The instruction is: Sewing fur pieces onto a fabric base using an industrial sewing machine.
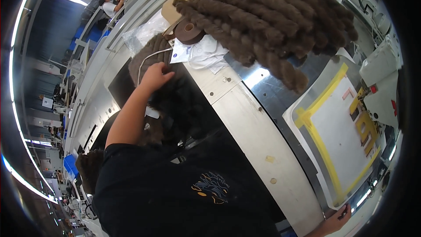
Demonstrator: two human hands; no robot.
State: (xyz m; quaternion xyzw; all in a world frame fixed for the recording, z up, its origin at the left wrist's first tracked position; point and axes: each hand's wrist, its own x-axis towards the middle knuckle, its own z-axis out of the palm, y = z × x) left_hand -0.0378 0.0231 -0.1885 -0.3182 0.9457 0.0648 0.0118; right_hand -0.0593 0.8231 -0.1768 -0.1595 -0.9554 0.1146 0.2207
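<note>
The left hand [157, 78] was held out at the near end of a ribbed brown fur piece [151, 52], which was seen stretched beyond it, between a clear plastic bag [142, 33] and a white packet [179, 52]; its fingers were seen partly curled with the thumb held apart, but whether any fur was pinched beneath them could not be told. A white cord [143, 61] was looped just beside that hand; it could be caught by the fingers or hooked in the pile, and the fur piece dragged askew by a quick pull.

A brown tape roll [186, 38] was rested against the packet; it could be tipped, or its loose end tangled, if the packet were tugged. The great heap of brown fur strips [263, 22] was spread across the surface [251, 120] and the metal plate beside it; the lowest strip could be slid down by its own weight if the heap were nudged.

The right hand [337, 220] was placed by the near corner of a yellow-taped template [331, 149]; its fingers were bent, and their grip could not be made out; the corner could be lifted or shifted if it were leaned upon.
</note>
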